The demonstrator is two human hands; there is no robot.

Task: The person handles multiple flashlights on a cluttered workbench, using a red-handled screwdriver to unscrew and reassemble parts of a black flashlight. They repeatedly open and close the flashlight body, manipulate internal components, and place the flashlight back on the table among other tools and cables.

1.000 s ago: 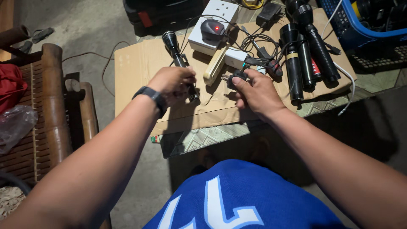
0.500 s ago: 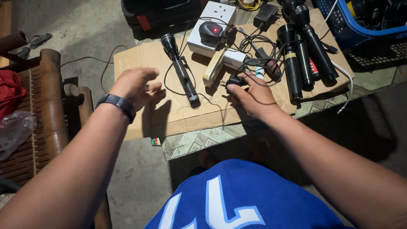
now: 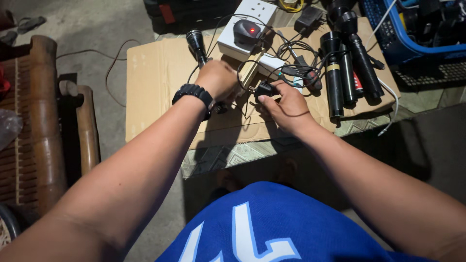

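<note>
So there's a flat sheet of cardboard (image 3: pixel 155 87) on the floor with a pile of gear on it. Left hand (image 3: pixel 217 79), the one with the black watch (image 3: pixel 194 93), is closed around a black torch (image 3: pixel 200 51) lying on the cardboard, gripping it low on the barrel so only the head end and a bit of the tail stick out. Right hand (image 3: pixel 286 104) has a small black charger (image 3: pixel 265 90) pinched between thumb and fingers, just beside the left hand, with a thin cable running off it.

Counting torches: one in the left hand, plus what looks like three more black ones (image 3: pixel 347 68) lying side by side on the right of the cardboard, though they overlap so I can't swear to the number. One white box (image 3: pixel 247 14) at the top with a dark mouse-shaped thing (image 3: pixel 247 31) on it showing one red light. A tangle of cables (image 3: pixel 298 65) sits between the hands and the torch group. One blue basket (image 3: pixel 412 34) top right, one bamboo chair (image 3: pixel 43 131) on the left.
</note>
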